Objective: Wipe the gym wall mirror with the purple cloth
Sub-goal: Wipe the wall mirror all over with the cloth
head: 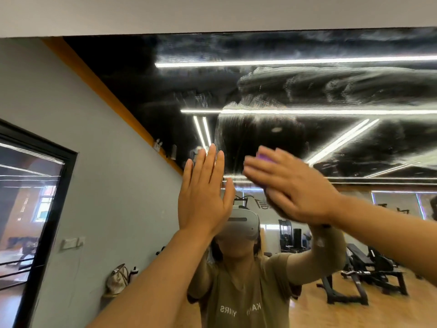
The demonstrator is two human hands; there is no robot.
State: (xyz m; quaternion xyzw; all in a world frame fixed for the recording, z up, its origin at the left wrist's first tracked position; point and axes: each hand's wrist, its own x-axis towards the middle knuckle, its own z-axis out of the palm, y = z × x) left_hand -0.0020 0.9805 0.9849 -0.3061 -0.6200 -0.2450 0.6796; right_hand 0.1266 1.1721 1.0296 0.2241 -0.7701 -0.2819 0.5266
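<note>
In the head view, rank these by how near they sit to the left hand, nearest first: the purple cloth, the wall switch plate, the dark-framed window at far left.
Measured from the left hand, across the picture:
1. Purple cloth, just to its right, under the right hand.
2. Wall switch plate, lower left on the grey wall.
3. Dark-framed window, at the far left edge.

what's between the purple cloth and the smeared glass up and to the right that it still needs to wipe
Nothing visible. The right hand presses the purple cloth to the mirror, and the streaky glass above and to the right is bare. The left hand lies flat on the other side.
</note>
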